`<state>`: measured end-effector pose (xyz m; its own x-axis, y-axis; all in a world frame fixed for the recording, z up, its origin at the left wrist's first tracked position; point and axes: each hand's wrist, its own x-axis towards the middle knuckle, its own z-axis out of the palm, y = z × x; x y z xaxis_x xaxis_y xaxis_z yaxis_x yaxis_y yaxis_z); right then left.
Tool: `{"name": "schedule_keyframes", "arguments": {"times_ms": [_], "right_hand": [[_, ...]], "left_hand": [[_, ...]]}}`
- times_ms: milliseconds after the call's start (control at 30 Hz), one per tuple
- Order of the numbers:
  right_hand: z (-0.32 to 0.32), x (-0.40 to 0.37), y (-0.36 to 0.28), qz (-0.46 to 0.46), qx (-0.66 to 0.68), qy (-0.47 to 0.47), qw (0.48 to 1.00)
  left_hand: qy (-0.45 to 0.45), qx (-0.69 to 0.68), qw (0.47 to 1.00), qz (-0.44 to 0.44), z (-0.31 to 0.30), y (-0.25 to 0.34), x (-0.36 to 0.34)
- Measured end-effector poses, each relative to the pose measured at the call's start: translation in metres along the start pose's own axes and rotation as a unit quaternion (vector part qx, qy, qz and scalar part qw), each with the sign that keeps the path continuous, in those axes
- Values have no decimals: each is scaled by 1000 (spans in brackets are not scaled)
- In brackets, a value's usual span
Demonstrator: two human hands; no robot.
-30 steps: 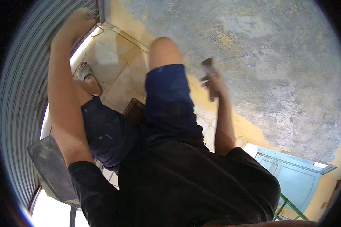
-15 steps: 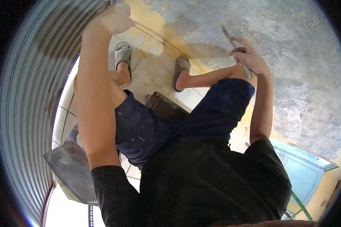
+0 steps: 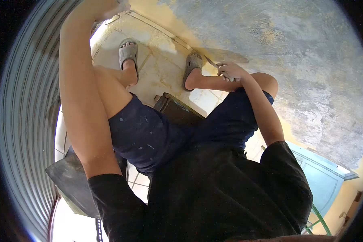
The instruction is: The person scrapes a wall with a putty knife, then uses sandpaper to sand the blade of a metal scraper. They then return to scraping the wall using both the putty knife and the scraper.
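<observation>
My right hand (image 3: 233, 72) is closed around a knife-like tool (image 3: 212, 63) with a narrow, pointed blade. It hangs over my right shin, just in front of the knee, and the blade points up and left toward the wall's foot. At the top left, close to the ridged metal shutter, my left hand (image 3: 105, 10) is partly cut off by the frame edge. Its fingers are smeared, so I cannot tell whether they hold anything. The grey, patchy wall (image 3: 310, 64) rises on the right, with yellow showing along its lower edge.
A ridged metal shutter (image 3: 24, 121) runs down the left. Below me, a dark wooden box or stool (image 3: 180, 109) stands on the tiled floor (image 3: 159, 68). A dark sheet (image 3: 74, 181) lies at lower left. A light-blue cabinet or door (image 3: 316, 177) is at lower right.
My right hand has moved left and down from the wall side to above my shin, its tool swinging leftward. My left hand has moved up and left, partly out of frame.
</observation>
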<state>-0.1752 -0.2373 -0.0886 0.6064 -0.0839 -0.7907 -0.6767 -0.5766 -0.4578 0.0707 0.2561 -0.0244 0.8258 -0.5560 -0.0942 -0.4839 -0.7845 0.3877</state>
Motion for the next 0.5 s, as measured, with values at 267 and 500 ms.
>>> {"name": "schedule_keyframes", "arguments": {"times_ms": [267,500], "right_hand": [[14,46,38,-10,-8,144,990],[14,89,61,-20,113,165,980]], "left_hand": [[32,-53,998,-12,-23,44,-5],[-13,-13,995,-99,-50,99,-20]]}}
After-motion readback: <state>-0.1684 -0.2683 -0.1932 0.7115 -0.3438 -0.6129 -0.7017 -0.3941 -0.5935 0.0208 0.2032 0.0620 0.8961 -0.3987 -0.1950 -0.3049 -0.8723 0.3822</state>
